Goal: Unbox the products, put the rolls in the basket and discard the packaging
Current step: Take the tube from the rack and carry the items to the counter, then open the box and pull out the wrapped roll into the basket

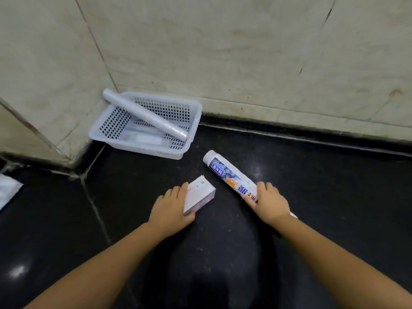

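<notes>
A white perforated plastic basket (124, 143) stands in the corner against the tiled wall. One plain clear roll (145, 114) leans across it, its upper end over the rim; another pale item lies flat inside. On the black floor my left hand (170, 210) grips a small white box (199, 195) at its near end. My right hand (270, 202) is closed over the lower part of a printed, wrapped roll (227, 175) that lies diagonally on the floor, its far end pointing toward the basket.
Pale tiled walls meet at the corner behind the basket. A white plastic wrapper (7, 190) lies at the far left edge of the glossy black floor. Grout lines run across the floor to the left of my arms.
</notes>
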`<state>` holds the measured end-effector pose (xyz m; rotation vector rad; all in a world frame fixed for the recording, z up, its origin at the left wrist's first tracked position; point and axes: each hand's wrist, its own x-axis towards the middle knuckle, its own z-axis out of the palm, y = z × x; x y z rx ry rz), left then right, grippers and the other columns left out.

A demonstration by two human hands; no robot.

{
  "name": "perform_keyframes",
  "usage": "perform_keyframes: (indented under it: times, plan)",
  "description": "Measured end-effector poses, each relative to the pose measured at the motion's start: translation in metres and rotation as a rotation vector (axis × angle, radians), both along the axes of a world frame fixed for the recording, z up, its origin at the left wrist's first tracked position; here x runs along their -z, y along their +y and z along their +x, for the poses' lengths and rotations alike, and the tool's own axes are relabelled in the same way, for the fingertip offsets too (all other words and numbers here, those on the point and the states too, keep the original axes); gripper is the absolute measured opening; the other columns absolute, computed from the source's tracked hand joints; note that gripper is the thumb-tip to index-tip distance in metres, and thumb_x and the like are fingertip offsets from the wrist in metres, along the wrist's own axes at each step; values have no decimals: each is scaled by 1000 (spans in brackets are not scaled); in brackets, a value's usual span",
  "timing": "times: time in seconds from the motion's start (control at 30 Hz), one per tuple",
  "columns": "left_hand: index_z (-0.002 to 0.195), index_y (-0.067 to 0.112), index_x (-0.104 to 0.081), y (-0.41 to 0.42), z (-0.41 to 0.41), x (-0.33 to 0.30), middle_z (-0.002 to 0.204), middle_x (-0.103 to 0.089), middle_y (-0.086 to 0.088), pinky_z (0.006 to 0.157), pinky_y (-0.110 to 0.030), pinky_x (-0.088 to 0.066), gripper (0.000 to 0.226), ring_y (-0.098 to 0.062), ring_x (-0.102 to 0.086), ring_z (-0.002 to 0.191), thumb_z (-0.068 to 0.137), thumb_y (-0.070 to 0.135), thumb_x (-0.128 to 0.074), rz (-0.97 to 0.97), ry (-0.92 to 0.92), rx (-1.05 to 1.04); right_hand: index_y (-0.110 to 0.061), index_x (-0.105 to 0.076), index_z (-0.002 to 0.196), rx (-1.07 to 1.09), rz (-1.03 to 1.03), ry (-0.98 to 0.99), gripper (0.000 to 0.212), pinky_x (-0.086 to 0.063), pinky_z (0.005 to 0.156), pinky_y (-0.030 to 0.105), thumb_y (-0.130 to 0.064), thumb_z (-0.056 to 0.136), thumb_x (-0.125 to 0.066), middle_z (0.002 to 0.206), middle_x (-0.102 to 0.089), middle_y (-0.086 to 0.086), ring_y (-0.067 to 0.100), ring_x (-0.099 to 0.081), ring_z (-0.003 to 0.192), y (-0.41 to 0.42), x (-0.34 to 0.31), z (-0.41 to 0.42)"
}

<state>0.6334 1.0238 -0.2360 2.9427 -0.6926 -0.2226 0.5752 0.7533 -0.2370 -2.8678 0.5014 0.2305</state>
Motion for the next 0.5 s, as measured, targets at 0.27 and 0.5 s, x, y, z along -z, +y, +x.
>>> perform_keyframes:
  times: [0.27, 0.5]
  plan:
    - [122, 15, -38, -40, 26, -36, 117, -51, -6, 79, -39, -44, 53, -26, -53, 105, 82, 42, -58, -180, 168, -6, -23, -31, 140, 44, 21, 19, 72, -41, 95, 45, -67, 84, -38, 134, -46, 7, 28, -46, 122, 3, -18, 0]
    - [130, 23, -37, -50, 27, -92, 116, -53, 0, 88, -41, -45, 58, -21, -51, 105, 81, 44, -60, -388, 83, 233, -23, -51, 126, 44, 518, -204, 46, -44, 90, 28, -49, 89, -49, 125, -58, 2, 13, -56, 106, 5, -78, 19]
